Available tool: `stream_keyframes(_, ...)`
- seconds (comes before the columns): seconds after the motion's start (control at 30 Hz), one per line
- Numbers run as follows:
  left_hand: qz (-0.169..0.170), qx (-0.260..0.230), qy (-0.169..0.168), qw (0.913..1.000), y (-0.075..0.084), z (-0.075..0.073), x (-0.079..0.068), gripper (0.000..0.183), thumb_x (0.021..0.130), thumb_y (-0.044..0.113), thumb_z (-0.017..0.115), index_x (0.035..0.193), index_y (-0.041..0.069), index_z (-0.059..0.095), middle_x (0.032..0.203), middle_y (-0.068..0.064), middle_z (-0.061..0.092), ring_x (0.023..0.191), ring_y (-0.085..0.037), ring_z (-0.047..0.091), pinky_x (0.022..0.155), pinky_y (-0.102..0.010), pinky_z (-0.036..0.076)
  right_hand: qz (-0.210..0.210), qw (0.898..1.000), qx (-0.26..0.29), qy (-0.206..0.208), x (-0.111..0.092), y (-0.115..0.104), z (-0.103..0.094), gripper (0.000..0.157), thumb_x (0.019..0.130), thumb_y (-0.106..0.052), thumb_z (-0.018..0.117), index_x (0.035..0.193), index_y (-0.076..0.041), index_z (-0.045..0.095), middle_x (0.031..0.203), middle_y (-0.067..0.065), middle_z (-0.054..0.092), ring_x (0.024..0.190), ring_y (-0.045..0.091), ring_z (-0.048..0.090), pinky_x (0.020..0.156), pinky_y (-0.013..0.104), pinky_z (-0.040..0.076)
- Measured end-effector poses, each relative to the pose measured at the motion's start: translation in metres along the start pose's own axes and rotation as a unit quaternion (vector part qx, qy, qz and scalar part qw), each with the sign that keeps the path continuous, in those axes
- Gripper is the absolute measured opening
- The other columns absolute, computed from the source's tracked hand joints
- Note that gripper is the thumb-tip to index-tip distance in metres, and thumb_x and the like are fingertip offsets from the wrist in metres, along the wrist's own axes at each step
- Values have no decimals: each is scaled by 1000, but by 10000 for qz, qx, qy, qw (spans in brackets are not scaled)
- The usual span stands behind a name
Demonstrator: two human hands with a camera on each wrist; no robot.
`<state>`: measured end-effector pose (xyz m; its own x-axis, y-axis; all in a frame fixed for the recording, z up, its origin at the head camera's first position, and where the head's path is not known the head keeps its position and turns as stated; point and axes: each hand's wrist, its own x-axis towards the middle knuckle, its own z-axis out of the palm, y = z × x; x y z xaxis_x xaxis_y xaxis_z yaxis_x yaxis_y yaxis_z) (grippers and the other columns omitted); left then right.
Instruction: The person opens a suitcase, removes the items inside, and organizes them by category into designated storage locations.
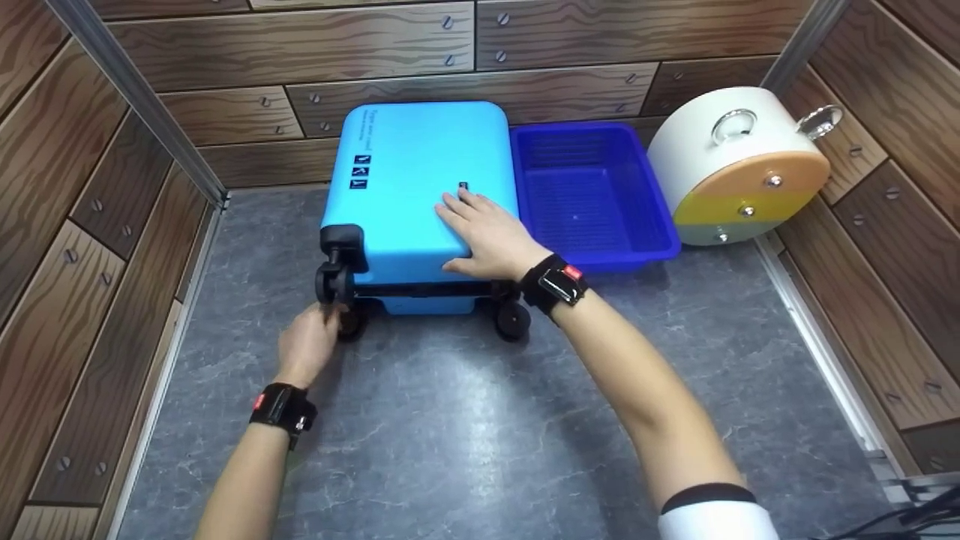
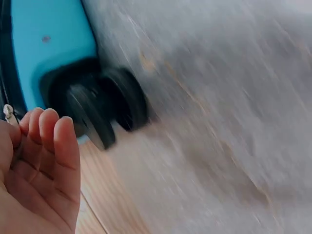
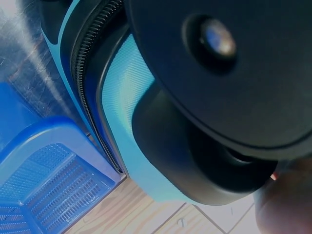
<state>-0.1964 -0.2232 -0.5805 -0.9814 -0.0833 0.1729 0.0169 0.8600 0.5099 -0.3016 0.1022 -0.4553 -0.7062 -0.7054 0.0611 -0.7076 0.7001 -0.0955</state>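
A light blue suitcase (image 1: 420, 180) lies flat on the floor, its black wheels (image 1: 513, 321) facing the near side. Low at its near left corner, beside a wheel, is my left hand (image 1: 307, 345). In the left wrist view that hand (image 2: 44, 165) pinches a small metal zipper pull (image 2: 9, 113) between thumb and curled fingers. My right hand (image 1: 491, 236) rests with spread fingers on the suitcase's top near the right edge. The right wrist view shows a large wheel (image 3: 243, 97) close up and the black zipper (image 3: 80, 73) along the suitcase's side.
Touching or nearly touching the suitcase's right side is a dark blue plastic basket (image 1: 667, 244). Farther right stands a cream rounded cabinet (image 1: 720, 127) with orange, yellow and green drawer fronts. Wood-patterned walls (image 1: 375, 37) enclose the grey floor (image 1: 442, 450). Black cables (image 1: 922, 517) lie at lower right.
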Motion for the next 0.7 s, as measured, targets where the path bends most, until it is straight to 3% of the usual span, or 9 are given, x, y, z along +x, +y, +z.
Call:
stream_keyframes(0.33, 17, 48, -344, 9994, -21, -14, 9, 26, 108, 28, 48, 98, 14, 67, 89, -6, 71, 86, -31, 69, 72, -57, 51, 32, 10000, -18, 1, 0, -1, 2, 98, 92, -60, 66, 164, -10, 21, 169, 11, 18, 155, 32, 12, 125, 41, 7)
stream_keyframes(0.47, 75, 111, -284, 9995, -31, -20, 13, 31, 110, 32, 44, 110, 13, 69, 85, -5, 68, 77, -28, 65, 67, -50, 48, 6, 10000, -74, 19, 0, -2, 3, 97, 93, -61, 65, 164, -10, 22, 168, 12, 20, 155, 33, 13, 125, 41, 8)
stream_keyframes(0.7, 94, 176, -183, 9996, -39, -29, 45, 38, 111, 41, 43, 117, 16, 70, 83, -4, 66, 71, -25, 60, 61, -42, 43, -9, 9999, -98, 38, -1, 0, 1, 97, 93, -61, 65, 164, -10, 22, 169, 11, 20, 155, 32, 13, 125, 41, 8)
